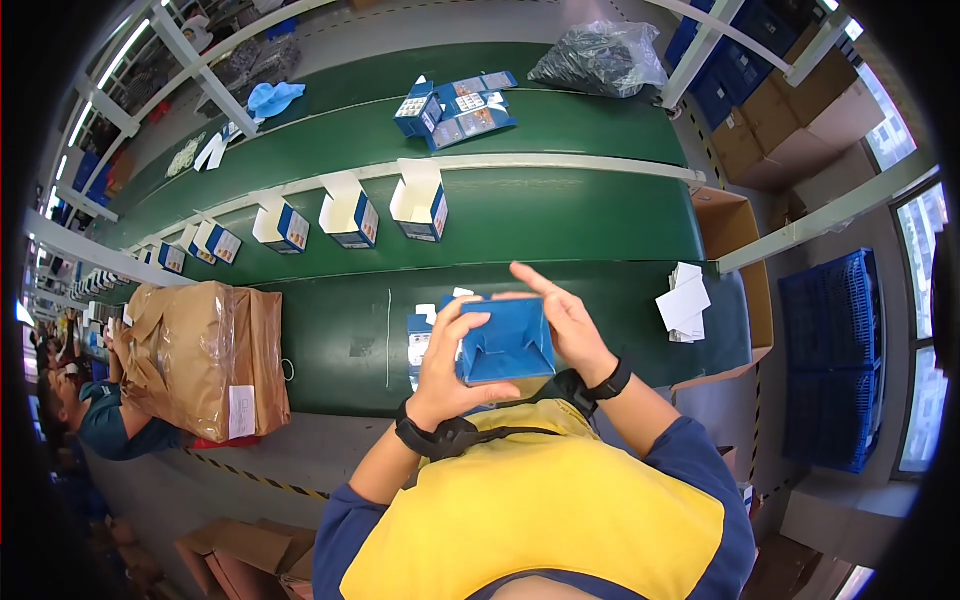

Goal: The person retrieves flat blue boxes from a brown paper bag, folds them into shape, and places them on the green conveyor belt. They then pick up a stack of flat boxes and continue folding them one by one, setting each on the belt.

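Note:
A small blue carton [508, 342] is held up in front of my chest, with its blue folded end facing me. My left hand [447, 365] is closed round its left side, the thumb along the near edge and the fingers at the far left. My right hand [572, 325] is against the right side, index finger stretched out past the far edge and other fingers partly hidden behind the carton. Beneath, a flat blue and white printed carton [418, 345] lies on the green bench [340, 330], partly covered by my left hand.
Several opened white and blue cartons [420, 205] stand in a row on the green belt [560, 215]. Flat cartons [470, 110] lie farther back, near a black bag [600, 60]. White cards [685, 303] are at right. A large brown wrapped package [205, 355] stands left, beside another person [110, 415].

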Demonstrator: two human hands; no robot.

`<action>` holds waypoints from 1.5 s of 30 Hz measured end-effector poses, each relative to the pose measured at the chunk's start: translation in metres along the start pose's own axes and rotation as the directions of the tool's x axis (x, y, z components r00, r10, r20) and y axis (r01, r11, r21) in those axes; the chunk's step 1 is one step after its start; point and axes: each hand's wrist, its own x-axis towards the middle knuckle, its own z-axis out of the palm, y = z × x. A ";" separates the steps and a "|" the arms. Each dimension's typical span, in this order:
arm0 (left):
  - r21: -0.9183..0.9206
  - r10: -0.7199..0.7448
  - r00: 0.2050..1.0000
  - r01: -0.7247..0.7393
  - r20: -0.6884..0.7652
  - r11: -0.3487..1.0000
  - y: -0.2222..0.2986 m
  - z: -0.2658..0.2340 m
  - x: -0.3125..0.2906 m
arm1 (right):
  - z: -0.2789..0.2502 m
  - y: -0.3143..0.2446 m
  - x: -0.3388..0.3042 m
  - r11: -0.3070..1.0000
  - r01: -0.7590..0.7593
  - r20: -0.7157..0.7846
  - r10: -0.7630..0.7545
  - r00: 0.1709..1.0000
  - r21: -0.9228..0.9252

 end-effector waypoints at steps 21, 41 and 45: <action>-0.414 0.122 0.952 -0.236 -0.282 0.879 0.017 -0.016 0.020 | -0.031 0.026 -0.041 0.915 -0.286 0.092 0.271 0.958 0.283; -0.656 -0.001 0.997 -0.049 -0.075 0.753 0.026 -0.011 0.012 | -0.014 0.049 -0.044 0.558 -0.295 0.093 0.361 0.928 0.776; -0.452 0.140 0.982 -0.184 -0.128 0.873 0.022 -0.045 0.021 | -0.019 0.040 -0.028 0.937 -0.245 -0.073 0.270 0.960 0.250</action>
